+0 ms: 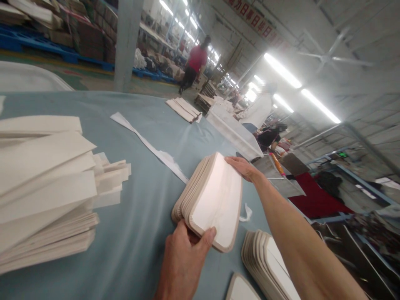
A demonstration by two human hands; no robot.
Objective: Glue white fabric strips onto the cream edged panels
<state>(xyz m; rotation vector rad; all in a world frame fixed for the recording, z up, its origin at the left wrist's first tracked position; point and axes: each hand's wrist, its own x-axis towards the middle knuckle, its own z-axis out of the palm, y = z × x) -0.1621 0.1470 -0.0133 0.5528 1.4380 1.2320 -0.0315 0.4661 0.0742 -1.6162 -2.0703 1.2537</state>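
Observation:
A thick stack of white panels with beige edging [218, 196] is held tilted over the blue-green table between my two hands. At its near lower end, my left hand [186, 254] grips the stack, thumb on the top panel and fingers underneath. My right hand [242, 166] lies against the far upper corner, its fingers partly hidden behind the stack. Close to my right forearm rests a second stack of similar panels [265, 258]. Part of another edged panel [242, 288] shows at the bottom of the picture.
Layered cream sheets [46, 175] cover the table's left side. A long white strip [150, 146] lies behind the held stack, with folded cream pieces [183, 109] at the far edge. Beyond stand a white bin [233, 129], a grey post [127, 46] and several people.

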